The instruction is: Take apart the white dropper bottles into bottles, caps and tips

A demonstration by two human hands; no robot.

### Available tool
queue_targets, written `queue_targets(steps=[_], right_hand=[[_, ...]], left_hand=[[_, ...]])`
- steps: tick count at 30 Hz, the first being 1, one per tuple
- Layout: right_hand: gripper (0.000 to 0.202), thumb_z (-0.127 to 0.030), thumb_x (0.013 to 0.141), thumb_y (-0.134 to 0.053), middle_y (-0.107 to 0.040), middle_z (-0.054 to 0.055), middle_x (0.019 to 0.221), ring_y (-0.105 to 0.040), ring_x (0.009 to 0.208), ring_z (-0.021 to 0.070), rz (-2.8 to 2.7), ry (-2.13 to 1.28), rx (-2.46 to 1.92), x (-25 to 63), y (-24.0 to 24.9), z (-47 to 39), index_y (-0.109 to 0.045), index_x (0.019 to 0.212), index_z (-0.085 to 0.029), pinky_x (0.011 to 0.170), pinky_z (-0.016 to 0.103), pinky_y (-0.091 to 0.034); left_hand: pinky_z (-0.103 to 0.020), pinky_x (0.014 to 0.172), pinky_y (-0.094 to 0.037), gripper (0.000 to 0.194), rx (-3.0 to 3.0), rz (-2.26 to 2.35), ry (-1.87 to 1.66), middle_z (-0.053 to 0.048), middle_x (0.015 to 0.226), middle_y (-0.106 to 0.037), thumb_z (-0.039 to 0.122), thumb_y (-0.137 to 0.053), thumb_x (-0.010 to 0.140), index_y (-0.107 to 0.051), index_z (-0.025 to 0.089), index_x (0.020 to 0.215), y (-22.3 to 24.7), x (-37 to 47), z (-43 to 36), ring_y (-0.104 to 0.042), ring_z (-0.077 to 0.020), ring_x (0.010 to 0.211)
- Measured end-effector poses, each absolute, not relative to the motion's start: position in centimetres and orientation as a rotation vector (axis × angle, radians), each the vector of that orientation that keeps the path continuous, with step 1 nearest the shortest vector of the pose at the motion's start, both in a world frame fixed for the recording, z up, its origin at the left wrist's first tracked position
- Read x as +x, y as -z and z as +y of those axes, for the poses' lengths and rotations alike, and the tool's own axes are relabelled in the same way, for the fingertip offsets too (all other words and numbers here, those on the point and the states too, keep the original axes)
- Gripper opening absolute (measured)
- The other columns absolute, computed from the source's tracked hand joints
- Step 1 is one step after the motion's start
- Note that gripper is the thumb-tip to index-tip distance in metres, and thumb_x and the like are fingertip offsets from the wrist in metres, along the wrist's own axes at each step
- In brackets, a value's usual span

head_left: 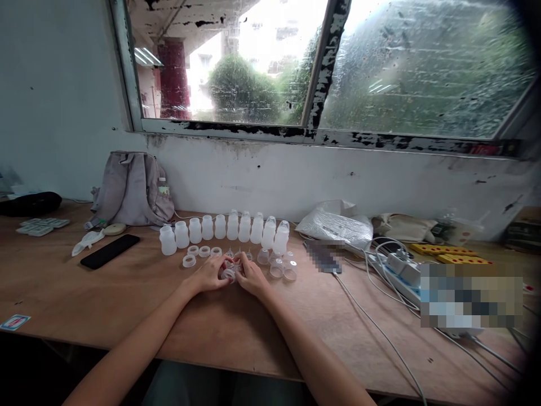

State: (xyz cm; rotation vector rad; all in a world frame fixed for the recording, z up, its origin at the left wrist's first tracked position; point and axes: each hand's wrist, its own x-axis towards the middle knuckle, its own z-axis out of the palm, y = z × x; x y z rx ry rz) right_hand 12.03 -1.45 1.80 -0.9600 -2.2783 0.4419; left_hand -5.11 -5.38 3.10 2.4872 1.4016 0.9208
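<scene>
My left hand [210,273] and my right hand [252,276] meet on the table, fingers curled inward. Between them is a translucent bottle ring [228,274], with my left thumb and fingers around it. My right fingers are pinched close by; what they hold is partly hidden. Clear nipples [248,255] stand just behind my hands. Several loose rings [189,260] lie to the left, and clear domed caps [289,272] sit to the right. Behind is a curved row of small baby bottles: open-topped frosted ones [168,241] on the left, capped ones [280,238] on the right.
A black phone [110,251] and a grey backpack [129,189] are at the left. Right of the bottles lie a plastic-wrapped package [336,225], a blurred device with a cable, and a power strip [393,277] with tangled cords. The table's front edge [236,369] runs below my forearms.
</scene>
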Motion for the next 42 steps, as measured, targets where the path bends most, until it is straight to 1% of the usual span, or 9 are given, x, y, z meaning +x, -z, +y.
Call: queue_targets(steps=[2,5,9,12,15,24,31,38,42], right_hand=[[0.025,-0.02,0.071,-0.042,-0.051,-0.002,0.069,-0.049,0.061,0.0136,-2.222,-0.409,-1.025,12.4,-2.0,-1.2,-0.038,0.095,-0.021,0.057,0.022,-0.033],[0.026,-0.025,0.074,-0.041,-0.052,-0.001,0.07,-0.05,0.061,0.0144,-2.17,-0.339,-1.172,13.0,-1.6,-0.6,-0.037,0.099,-0.02,0.054,0.022,-0.031],[0.027,-0.027,0.077,-0.04,-0.055,0.002,0.075,-0.053,0.069,0.0164,-2.208,-0.305,-1.277,13.1,-0.7,-0.1,-0.035,0.102,-0.019,0.055,0.023,-0.03],[0.031,-0.026,0.076,-0.043,-0.056,0.002,0.079,-0.054,0.074,0.0162,-2.248,-0.321,-1.246,13.1,-0.5,0.1,-0.034,0.104,-0.02,0.057,0.023,-0.031],[0.033,-0.023,0.075,-0.045,-0.057,0.001,0.08,-0.054,0.074,0.0154,-2.266,-0.348,-1.248,13.0,-0.5,0.2,-0.034,0.105,-0.02,0.058,0.023,-0.031],[0.019,-0.023,0.077,-0.044,-0.058,0.001,0.081,-0.054,0.074,0.0145,-2.219,-0.293,-1.342,12.6,-0.1,0.4,-0.039,0.095,-0.02,0.055,0.022,-0.029],[0.012,-0.022,0.079,-0.042,-0.058,0.003,0.086,-0.054,0.075,0.0142,-2.191,-0.237,-1.408,12.2,0.0,0.5,-0.043,0.09,-0.019,0.056,0.022,-0.029],[0.01,-0.022,0.079,-0.043,-0.059,0.003,0.083,-0.055,0.076,0.0147,-2.18,-0.253,-1.419,12.3,-0.2,0.6,-0.045,0.088,-0.019,0.056,0.022,-0.03],[0.011,-0.023,0.079,-0.044,-0.06,0.003,0.083,-0.055,0.076,0.0148,-2.173,-0.255,-1.38,12.5,-0.3,0.6,-0.046,0.088,-0.019,0.057,0.022,-0.031]], left_hand=[[-0.03,0.071,-0.04,0.039,2.492,1.397,-0.867,-0.002,0.079,-0.055,0.035,-0.057,0.066,-0.05,0.021,0.102,-3.3,-5.7,-5.4,-0.052,-0.0178,0.075],[-0.029,0.07,-0.039,0.032,2.511,1.465,-0.783,-0.002,0.077,-0.056,0.038,-0.056,0.066,-0.054,0.022,0.093,-3.5,-6.9,-5.1,-0.051,-0.0182,0.075],[-0.032,0.076,-0.036,0.028,2.501,1.666,-0.672,-0.002,0.078,-0.057,0.041,-0.055,0.066,-0.057,0.022,0.086,-3.9,-8.9,-4.7,-0.05,-0.0204,0.081],[-0.035,0.081,-0.032,0.026,2.469,1.816,-0.655,-0.002,0.088,-0.058,0.04,-0.054,0.066,-0.057,0.023,0.085,-4.0,-10.3,-4.6,-0.048,-0.0222,0.089],[-0.035,0.081,-0.031,0.025,2.429,1.915,-0.642,-0.003,0.094,-0.056,0.04,-0.053,0.067,-0.057,0.023,0.086,-3.8,-11.4,-4.5,-0.047,-0.0229,0.093],[-0.036,0.081,-0.03,0.03,2.374,1.996,-0.67,-0.002,0.099,-0.054,0.042,-0.052,0.068,-0.055,0.023,0.092,-3.2,-12.2,-3.9,-0.045,-0.0229,0.095],[-0.035,0.083,-0.032,0.032,2.381,1.938,-0.794,-0.002,0.102,-0.054,0.038,-0.052,0.069,-0.054,0.024,0.097,-2.9,-12.2,-3.8,-0.046,-0.0226,0.097],[-0.029,0.081,-0.038,0.021,2.376,1.788,-1.265,-0.003,0.093,-0.057,0.032,-0.045,0.078,-0.052,0.02,0.094,-2.4,-9.7,-2.4,-0.051,-0.0169,0.089],[-0.032,0.082,-0.037,0.021,2.429,1.915,-1.318,-0.004,0.096,-0.056,0.026,-0.043,0.078,-0.051,0.02,0.096,-3.4,-7.9,0.3,-0.05,-0.0191,0.093]])
